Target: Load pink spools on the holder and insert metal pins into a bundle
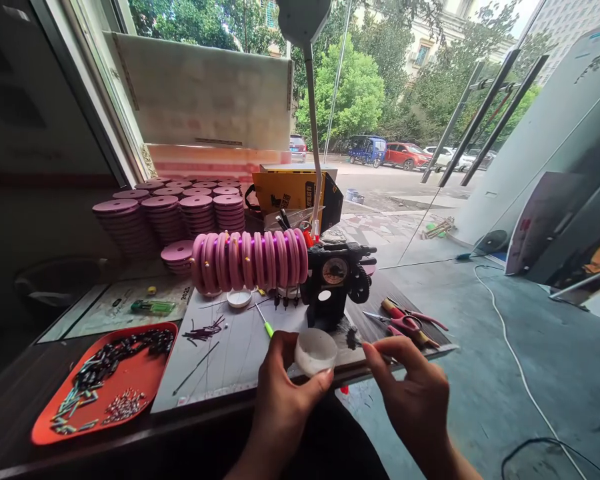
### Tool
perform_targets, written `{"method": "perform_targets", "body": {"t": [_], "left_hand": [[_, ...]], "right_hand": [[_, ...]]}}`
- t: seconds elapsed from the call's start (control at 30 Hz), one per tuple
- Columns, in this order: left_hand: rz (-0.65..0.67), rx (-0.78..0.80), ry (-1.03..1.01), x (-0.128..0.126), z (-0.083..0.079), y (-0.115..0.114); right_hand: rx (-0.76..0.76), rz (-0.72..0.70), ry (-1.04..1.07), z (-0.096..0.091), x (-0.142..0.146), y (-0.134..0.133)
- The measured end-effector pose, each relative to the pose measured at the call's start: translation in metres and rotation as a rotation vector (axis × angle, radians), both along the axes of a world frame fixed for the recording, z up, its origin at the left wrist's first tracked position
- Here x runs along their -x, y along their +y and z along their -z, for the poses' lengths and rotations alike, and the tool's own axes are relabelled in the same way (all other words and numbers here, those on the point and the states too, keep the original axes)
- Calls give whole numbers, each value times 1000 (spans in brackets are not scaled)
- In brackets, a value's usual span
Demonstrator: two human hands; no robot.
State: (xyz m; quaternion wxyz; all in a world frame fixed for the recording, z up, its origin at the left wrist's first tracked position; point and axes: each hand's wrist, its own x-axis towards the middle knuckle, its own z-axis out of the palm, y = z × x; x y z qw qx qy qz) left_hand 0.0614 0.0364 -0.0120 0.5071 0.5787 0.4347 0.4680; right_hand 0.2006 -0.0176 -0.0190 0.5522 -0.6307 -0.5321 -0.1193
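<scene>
My left hand (293,393) is wrapped round a small round white cup (316,352), tilted with its mouth up. To its right, my right hand (405,380) pinches a thin tool with a dark tufted tip (353,337) that looks like a small brush; the fingers hide most of its handle. The tip is apart from the cup. Just beyond both hands stands a black hand winding machine (327,293) with a dial and gears. A row of pink spools (250,261) is mounted on its shaft, with purple showing between some of them.
An orange tray (150,373) of small dark and metallic parts lies left. Pliers and scissors (407,325) rest at the board's right. A green-handled screwdriver (266,323), a white lid (239,298) and dark short pieces (205,330) lie on the board. Stacked pink spools (165,213) stand behind.
</scene>
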Motion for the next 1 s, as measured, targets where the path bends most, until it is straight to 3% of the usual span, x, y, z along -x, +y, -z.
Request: {"method": "perform_targets", "body": {"t": [0.17,0.27,0.37,0.67,0.77,0.87,0.93,1.0], "left_hand": [[-63,-133,219,-5,6,0],[-45,-309,345,-11,15,11],[-50,-458,533,-21,21,23],[-22,-579,942,-44,21,30],[-33,-576,955,-44,22,29],[-27,-525,903,-41,17,25],[15,-467,752,-32,13,16],[138,-357,500,-17,12,2]], "right_hand": [[-43,-15,-20,-5,4,-1],[-52,102,124,-2,-10,-6],[-40,124,300,4,-25,-11],[-2,61,485,20,-28,-15],[-4,-7,559,21,-24,-12],[-13,-161,726,23,-15,-7],[-1,-275,881,24,-2,-4],[25,-378,1034,26,15,0]]}}
